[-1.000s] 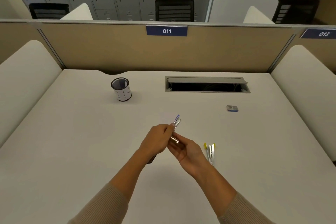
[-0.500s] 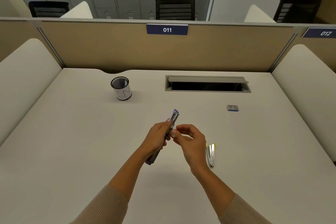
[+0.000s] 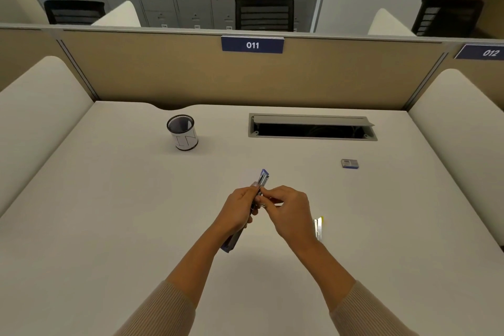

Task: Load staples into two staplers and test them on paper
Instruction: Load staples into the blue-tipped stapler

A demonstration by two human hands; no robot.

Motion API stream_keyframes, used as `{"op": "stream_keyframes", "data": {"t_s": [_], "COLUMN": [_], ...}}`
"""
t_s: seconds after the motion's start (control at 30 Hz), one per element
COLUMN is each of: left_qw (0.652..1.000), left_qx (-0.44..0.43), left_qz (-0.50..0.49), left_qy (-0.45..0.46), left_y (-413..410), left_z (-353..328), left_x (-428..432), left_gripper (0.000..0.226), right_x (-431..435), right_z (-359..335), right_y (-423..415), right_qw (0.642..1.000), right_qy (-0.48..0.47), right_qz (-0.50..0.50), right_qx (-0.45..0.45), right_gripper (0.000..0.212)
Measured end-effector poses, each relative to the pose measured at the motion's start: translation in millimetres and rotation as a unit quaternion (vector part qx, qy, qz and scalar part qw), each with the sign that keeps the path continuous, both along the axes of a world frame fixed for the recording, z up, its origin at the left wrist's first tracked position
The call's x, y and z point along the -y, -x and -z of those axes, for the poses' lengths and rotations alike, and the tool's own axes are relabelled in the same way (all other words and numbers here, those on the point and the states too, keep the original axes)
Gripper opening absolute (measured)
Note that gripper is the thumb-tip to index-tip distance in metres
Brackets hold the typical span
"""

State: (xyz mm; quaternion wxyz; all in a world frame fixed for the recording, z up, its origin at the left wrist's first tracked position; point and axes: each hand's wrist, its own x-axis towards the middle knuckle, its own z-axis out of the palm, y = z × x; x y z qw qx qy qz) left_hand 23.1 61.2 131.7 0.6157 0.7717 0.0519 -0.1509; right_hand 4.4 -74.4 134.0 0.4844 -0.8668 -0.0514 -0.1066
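Roughly over the middle of the counter [image 3: 109, 213], both hands meet on the blue stapler [image 3: 264, 180]. The left hand [image 3: 240, 210] grips it round the body, fingers curled, so that its far tip sticks up past the knuckles and its near end juts out under the wrist, tilted toward the left. The right hand [image 3: 289, 213] has its fingers bent in, thumb and forefinger pinching at the stapler's metal middle (whether a strip of staples sits between them is too small to tell).

Just beside the right wrist, on its outer side, the yellow stapler [image 3: 318, 228] lies on the counter, partly hidden by the forearm. The staple box [image 3: 349, 163] rests well apart from the hands, farther back and to the right, nearer the right divider [image 3: 458, 123] than the centre. A mesh pen cup [image 3: 182, 132] stands upright at the far left, apart from everything else.

Along the far edge the cable hatch [image 3: 312, 128] is open with its lid raised, just before the tan partition [image 3: 163, 73] that carries the 011 label [image 3: 252, 44]. A rounded left divider [image 3: 35, 117] closes that side. Between it and the left forearm stretches a broad run of bare counter, wider than the room on the right.
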Motion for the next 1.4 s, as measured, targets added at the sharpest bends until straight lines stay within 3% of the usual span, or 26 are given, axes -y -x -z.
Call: {"op": "stream_keyframes", "data": {"t_s": [0.2, 0.3, 0.43, 0.57, 0.77, 0.97, 1.17, 1.4], "left_qw": [1.000, 0.999, 0.997, 0.996, 0.997, 0.990, 0.970, 0.958], "left_qx": [-0.011, -0.028, -0.042, -0.045, -0.036, -0.048, -0.076, -0.076], "left_qz": [-0.003, -0.022, -0.048, -0.059, -0.071, -0.130, -0.226, -0.269], "left_qy": [-0.013, 0.008, 0.052, 0.056, 0.020, 0.027, 0.049, 0.070], "left_y": [0.5, -1.8, -6.7, -10.6, -14.4, -21.3, -33.5, -47.0], "left_z": [5.3, 3.2, 0.7, 1.6, 6.4, 13.5, 18.3, 31.0], "left_x": [-2.1, -2.4, -6.3, -12.8, -26.2, -54.9, -88.9, -118.6], "left_gripper": [0.049, 0.051, 0.053, 0.053, 0.052, 0.051, 0.049, 0.042], "right_x": [6.6, 5.8, 0.4, -1.0, -2.7, -26.3, -70.7, -129.5], "right_z": [-8.3, -6.1, -3.2, -3.6, -4.3, -2.4, -0.9, 8.5], "right_y": [-9.3, -9.7, -7.1, -10.2, -21.9, -47.0, -92.2, -170.1], "right_qw": [0.997, 0.997, 0.992, 0.936, 0.880, 0.893, 0.923, 0.951], "right_qy": [0.050, 0.031, -0.114, -0.300, -0.394, -0.359, -0.280, -0.173], "right_qz": [-0.053, -0.064, -0.025, 0.011, -0.007, -0.012, -0.045, -0.073], "right_qx": [-0.016, 0.003, -0.046, -0.184, -0.267, -0.270, -0.261, -0.245], "right_gripper": [0.014, 0.013, 0.010, 0.009, 0.016, 0.014, 0.014, 0.016]}}
